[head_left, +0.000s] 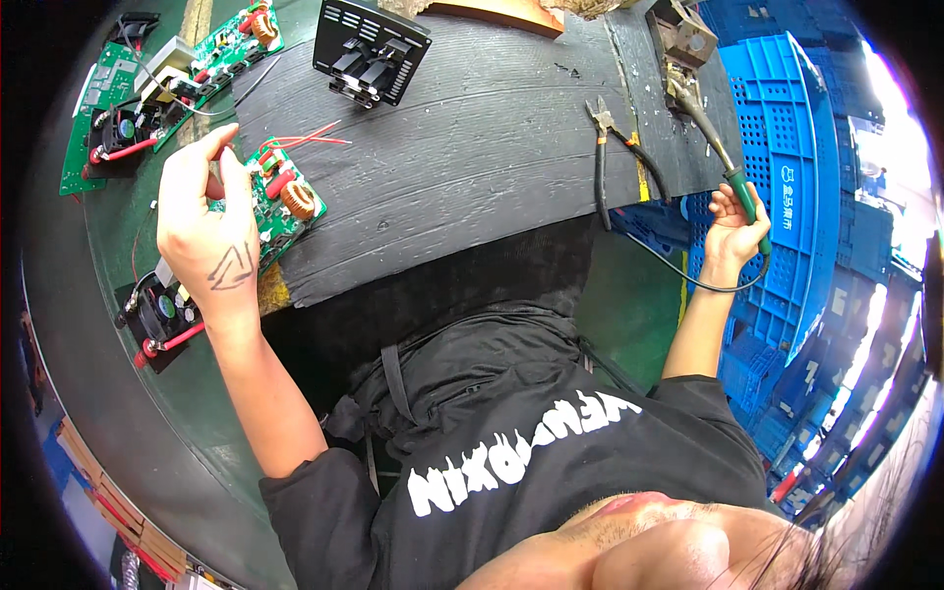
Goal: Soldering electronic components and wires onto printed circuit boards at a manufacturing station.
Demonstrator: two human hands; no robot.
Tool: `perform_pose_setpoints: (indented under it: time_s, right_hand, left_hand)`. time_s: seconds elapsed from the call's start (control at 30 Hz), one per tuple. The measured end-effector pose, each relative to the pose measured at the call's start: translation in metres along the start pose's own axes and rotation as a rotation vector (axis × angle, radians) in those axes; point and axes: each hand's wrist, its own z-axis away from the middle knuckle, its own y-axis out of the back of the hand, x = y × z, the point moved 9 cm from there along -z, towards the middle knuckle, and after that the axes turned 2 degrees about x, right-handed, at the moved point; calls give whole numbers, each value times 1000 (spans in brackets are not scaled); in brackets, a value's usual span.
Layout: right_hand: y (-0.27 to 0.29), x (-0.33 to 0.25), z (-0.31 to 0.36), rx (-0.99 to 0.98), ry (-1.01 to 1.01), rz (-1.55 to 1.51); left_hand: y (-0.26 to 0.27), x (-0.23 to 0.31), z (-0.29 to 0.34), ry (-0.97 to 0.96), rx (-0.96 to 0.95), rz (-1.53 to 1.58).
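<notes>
Green circuit board (pixel 280 202) under left hand (pixel 206 221); right hand (pixel 733 226) grips green-handled soldering iron (pixel 723 147).

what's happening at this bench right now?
A person sits at a black mat doing circuit board work. The left hand rests on a green circuit board with a copper coil and red wires, at the mat's left edge. The right hand grips the green handle of a soldering iron, whose tip points away toward a metal stand at the far right corner. Pliers lie on the mat untouched. More boards and a black vented panel sit further back.
</notes>
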Motion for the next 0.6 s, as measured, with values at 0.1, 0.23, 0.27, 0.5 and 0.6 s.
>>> perform_pose_setpoints:
  time_s: [0.1,0.23,0.27,0.5,0.6]
  right_hand:
    - [-2,-1,3,-68,41,51]
    - [-13,-14,10,-235,200,103]
    - [-16,-18,12,-277,233,117]
    - [-27,-37,24,-465,345,157]
    - [-28,-42,28,-499,397,228]
  left_hand:
    - [-1,-1,0,17,-6,10]
    - [0,1,0,0,13,6]
    - [0,0,0,2,12,2]
    - [0,-3,1,25,2,-12]
    - [-1,-4,1,38,0,-7]
